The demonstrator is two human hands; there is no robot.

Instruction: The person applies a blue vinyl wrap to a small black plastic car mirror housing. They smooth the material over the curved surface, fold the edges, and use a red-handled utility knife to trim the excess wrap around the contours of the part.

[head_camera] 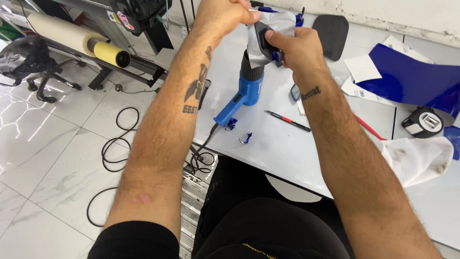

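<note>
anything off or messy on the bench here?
Somewhat messy. Two blue film scraps lie loose beside the blue heat gun. A white cloth at the right looks stained with dark spots. The heat gun's cord hangs off the table edge and loops across the floor.

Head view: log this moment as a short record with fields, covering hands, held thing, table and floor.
left hand: pinches the top edge of the silver film
right hand: grips a small black part wrapped in that film
table: blue heat gun, knife, blue sheet, tape measure, white rag
floor: black cable, office chair
</note>
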